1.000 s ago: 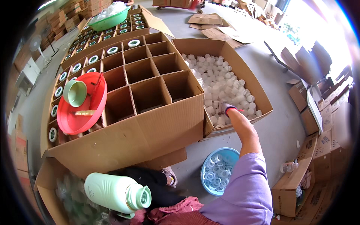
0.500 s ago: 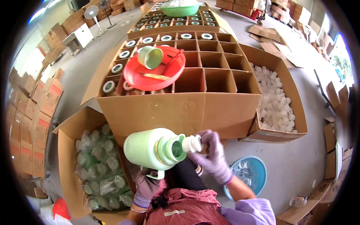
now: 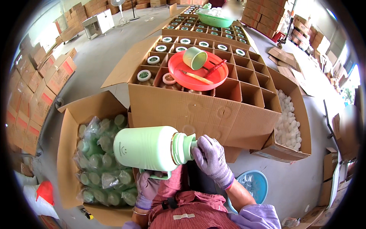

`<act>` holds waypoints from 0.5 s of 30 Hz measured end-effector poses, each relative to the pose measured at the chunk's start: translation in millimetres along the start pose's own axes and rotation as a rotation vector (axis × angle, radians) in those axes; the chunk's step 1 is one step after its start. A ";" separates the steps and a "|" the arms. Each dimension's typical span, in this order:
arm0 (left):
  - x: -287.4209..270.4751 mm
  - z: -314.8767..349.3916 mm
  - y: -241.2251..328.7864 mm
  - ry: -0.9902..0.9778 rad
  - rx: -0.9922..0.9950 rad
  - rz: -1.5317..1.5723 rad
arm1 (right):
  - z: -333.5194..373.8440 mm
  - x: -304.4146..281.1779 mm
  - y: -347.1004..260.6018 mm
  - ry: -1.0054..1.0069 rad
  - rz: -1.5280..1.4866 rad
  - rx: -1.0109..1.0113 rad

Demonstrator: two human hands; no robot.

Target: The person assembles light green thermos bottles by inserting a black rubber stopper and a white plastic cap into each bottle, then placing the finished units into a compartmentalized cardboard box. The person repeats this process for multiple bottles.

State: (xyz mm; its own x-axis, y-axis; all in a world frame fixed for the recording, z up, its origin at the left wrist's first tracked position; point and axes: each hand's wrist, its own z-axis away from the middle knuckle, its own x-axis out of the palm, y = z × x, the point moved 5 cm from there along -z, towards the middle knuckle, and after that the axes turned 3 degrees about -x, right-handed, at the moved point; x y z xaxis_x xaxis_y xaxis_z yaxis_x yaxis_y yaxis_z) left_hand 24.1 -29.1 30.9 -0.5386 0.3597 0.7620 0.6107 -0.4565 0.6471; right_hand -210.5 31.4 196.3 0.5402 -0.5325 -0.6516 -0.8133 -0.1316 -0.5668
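A person's gloved hands are at work in front of the torso, apart from each other, with the right raised higher. The left hand (image 3: 148,187) curls upward, its fingers bent in a hold, above a left forearm (image 3: 141,218) that rises nearly straight from the lower edge of view (a thin, pale bangle (image 3: 140,212) circles it just below the glove's cuff). The right hand (image 3: 212,160) turns inward, its back toward the camera, fingers flexed and directed left, their tips partly hidden. Bare below the glove, the right forearm (image 3: 241,195) slants up and leftward from a lavender sleeve (image 3: 257,217).
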 end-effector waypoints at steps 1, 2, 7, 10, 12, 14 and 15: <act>-5.6 2.0 0.6 -0.037 0.019 -0.025 | -1.9 9.7 2.3 -0.008 0.014 0.018; -7.1 2.6 0.4 0.034 -0.004 -0.044 | -3.1 19.8 7.7 -0.011 0.035 0.034; -14.2 7.0 5.4 0.274 -0.060 -0.189 | -12.6 58.1 31.5 -0.053 0.071 0.029; -20.6 6.5 8.0 0.259 0.004 -0.154 | -20.7 65.1 26.1 -0.087 0.034 -0.001; -11.2 3.7 19.9 0.257 0.030 -0.058 | -18.1 75.0 32.4 -0.124 -0.052 0.065; -9.6 -5.1 34.3 0.248 0.150 -0.467 | -24.7 72.6 36.1 -0.166 -0.148 0.032; -18.2 -4.7 31.3 0.272 0.144 -0.514 | -27.5 74.1 36.7 -0.195 -0.207 0.015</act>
State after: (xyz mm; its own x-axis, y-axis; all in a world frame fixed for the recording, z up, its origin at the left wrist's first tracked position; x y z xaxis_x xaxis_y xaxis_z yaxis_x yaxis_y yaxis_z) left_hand 50.3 -53.7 37.2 -0.9035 0.2755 0.3283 0.2945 -0.1575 0.9426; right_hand -206.3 -35.8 141.1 0.7268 -0.3244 -0.6053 -0.6791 -0.2079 -0.7040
